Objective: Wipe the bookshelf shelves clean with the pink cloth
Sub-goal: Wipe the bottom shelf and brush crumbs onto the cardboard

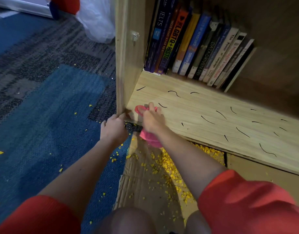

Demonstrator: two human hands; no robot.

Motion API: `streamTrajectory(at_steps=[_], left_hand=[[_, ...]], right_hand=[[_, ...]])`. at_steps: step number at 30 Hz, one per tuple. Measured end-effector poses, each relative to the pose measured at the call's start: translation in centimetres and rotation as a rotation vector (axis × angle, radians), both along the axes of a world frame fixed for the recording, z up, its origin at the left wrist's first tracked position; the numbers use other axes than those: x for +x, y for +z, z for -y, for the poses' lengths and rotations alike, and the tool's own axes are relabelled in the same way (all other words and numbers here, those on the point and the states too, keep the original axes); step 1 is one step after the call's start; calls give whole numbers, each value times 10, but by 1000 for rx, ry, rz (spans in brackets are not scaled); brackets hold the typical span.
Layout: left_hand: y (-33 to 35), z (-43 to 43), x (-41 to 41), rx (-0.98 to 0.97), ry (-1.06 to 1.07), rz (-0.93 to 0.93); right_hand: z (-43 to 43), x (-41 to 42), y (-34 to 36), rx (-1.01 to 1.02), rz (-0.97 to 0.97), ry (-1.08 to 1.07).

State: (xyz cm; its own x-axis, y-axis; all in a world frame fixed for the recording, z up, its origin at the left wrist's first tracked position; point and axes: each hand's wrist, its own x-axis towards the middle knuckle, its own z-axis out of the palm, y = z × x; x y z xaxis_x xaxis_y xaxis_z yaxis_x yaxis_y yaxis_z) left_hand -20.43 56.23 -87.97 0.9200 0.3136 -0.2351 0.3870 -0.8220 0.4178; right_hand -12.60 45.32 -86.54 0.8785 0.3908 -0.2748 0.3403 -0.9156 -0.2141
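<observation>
Looking like study room, library corner or office. Commercial-style carpet tiles [44,115] in blue and grey woven blocks covering floor. Light wood-laminate bookshelf [126,65] standing on carpet, clear shelf pin [135,37] sticking out of side panel. Row of books [196,48] leaning on bottom shelf: IELTS guide plus language, data and history titles, pointing to study or teaching use. Flattened cardboard [145,188] and yellow crumbs [170,168] lying on floor; white plastic bag [96,19] sitting beyond shelf.

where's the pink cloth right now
Head view, centre: the pink cloth is gripped in the right hand at the front left corner of the shelf, beside the left hand holding the side panel.
</observation>
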Motion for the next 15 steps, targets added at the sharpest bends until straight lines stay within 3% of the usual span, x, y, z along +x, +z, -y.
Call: streamTrajectory(at_steps=[4,8,11,13,15], left_hand=[[5,-1,0,22,48,69],[8,-1,-1,5,41,82],[5,2,-5,-3,11,70],[0,6,-7,-6,-49,65],[-4,11,-8,1,-112,67]], right_hand=[[-16,3,1,55,-40,17],[2,-10,-3,-41,39,325],[24,-23,-5,-132,-26,524],[40,-26,-1,-61,-35,481],[50,-21,5,91,35,282]])
